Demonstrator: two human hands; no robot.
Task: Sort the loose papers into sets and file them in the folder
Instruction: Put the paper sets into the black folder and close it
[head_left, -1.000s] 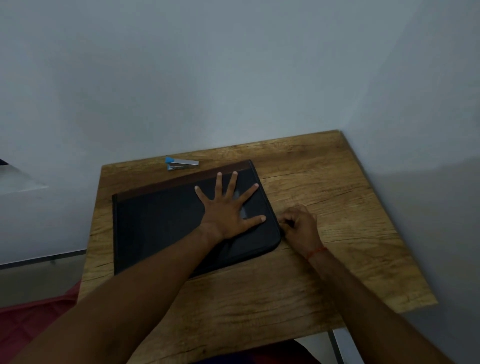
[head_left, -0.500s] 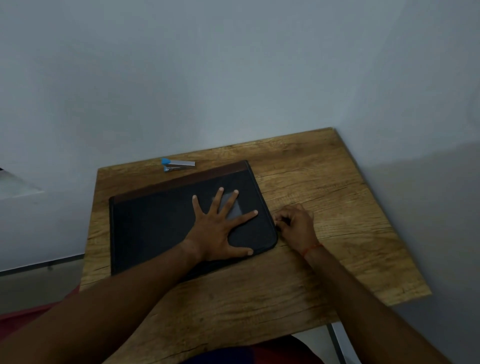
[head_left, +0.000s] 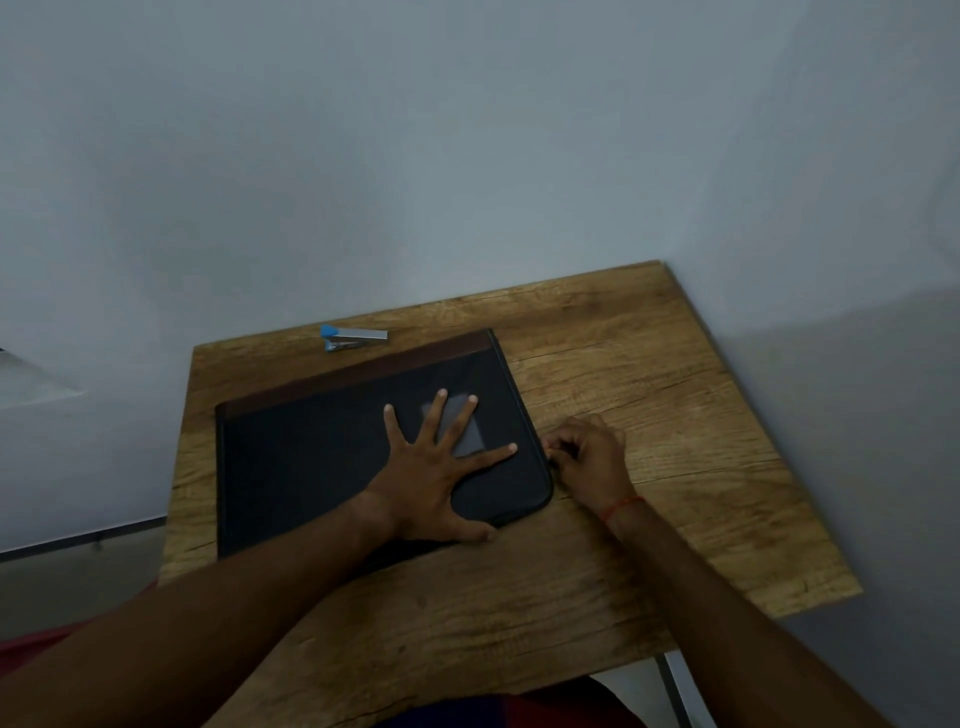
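Observation:
A black zippered folder (head_left: 311, 467) with a brown strip along its far edge lies closed on the wooden table (head_left: 649, 415). My left hand (head_left: 436, 478) rests flat on its right half, fingers spread, holding nothing. My right hand (head_left: 587, 457) sits at the folder's right edge, fingers pinched together on what looks like the zipper pull; the pull itself is too small to make out. No loose papers are in view.
A small stapler (head_left: 353, 338) with a blue end lies at the table's back edge, behind the folder. The table stands in a corner, with grey walls close behind and to the right. A red cloth (head_left: 31, 644) shows at the lower left.
My left hand has slid toward me over the folder. My right hand has moved a little along the folder's right edge, away from the near corner. The view has shifted slightly.

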